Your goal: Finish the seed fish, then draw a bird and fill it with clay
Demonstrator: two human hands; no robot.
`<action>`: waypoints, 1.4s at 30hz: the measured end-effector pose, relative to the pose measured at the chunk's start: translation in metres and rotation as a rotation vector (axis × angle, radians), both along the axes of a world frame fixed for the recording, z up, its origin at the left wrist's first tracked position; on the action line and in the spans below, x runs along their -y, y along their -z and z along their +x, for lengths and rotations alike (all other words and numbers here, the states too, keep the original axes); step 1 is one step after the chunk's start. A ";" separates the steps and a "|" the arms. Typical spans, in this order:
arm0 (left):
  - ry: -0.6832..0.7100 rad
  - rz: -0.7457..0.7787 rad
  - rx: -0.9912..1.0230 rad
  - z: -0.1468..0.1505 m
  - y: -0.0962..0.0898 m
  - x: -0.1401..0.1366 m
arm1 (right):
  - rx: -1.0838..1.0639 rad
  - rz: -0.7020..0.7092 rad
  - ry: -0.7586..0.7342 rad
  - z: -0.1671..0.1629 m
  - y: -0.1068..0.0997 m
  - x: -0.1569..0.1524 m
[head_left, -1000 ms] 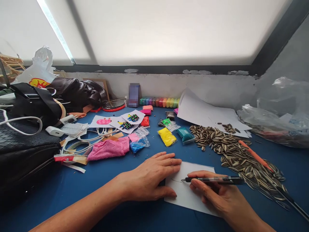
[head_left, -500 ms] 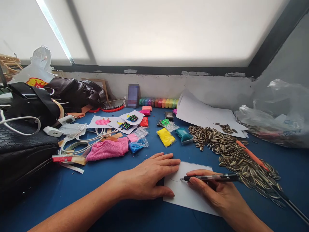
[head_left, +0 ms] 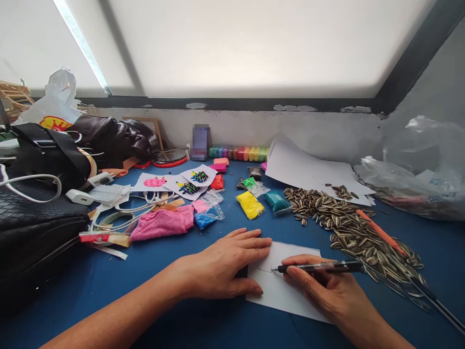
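Observation:
A small sheet of white paper point(head_left: 286, 295) lies on the blue table point(head_left: 203, 320) in front of me. My left hand point(head_left: 232, 264) rests flat at the paper's left edge, fingers stretched out and thumb on the sheet. In my right hand point(head_left: 327, 286) is a black pen point(head_left: 316, 267), held in a writing grip with its tip at the paper. Beside the tip runs a short, thin dark line. Part of the paper is covered by my right hand.
Sunflower seeds point(head_left: 337, 218) lie heaped at the right with an orange stick point(head_left: 381, 232) on them. Clay packets, including a yellow one point(head_left: 250, 204), lie beyond my hands. A pink cloth point(head_left: 162, 224), cables and black bags point(head_left: 39, 208) crowd the left. Paper sheets point(head_left: 301, 167) lie behind.
The pen tip stays at almost the same spot beside the drawn line. Both hands hold nearly the same pose; the whole view has shifted very slightly.

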State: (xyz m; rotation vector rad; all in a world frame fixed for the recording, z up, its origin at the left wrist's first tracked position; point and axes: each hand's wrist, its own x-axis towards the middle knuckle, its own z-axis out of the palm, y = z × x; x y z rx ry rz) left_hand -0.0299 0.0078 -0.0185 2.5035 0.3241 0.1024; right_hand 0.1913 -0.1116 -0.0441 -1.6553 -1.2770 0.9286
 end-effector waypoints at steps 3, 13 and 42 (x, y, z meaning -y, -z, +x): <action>-0.003 -0.005 -0.003 0.000 0.000 0.000 | 0.012 0.012 -0.001 0.000 0.002 0.000; -0.006 -0.021 -0.001 0.000 -0.003 0.000 | 0.012 -0.018 0.062 0.000 0.006 -0.001; -0.002 -0.011 -0.003 0.000 -0.004 0.001 | 0.051 0.032 0.077 -0.005 -0.007 -0.003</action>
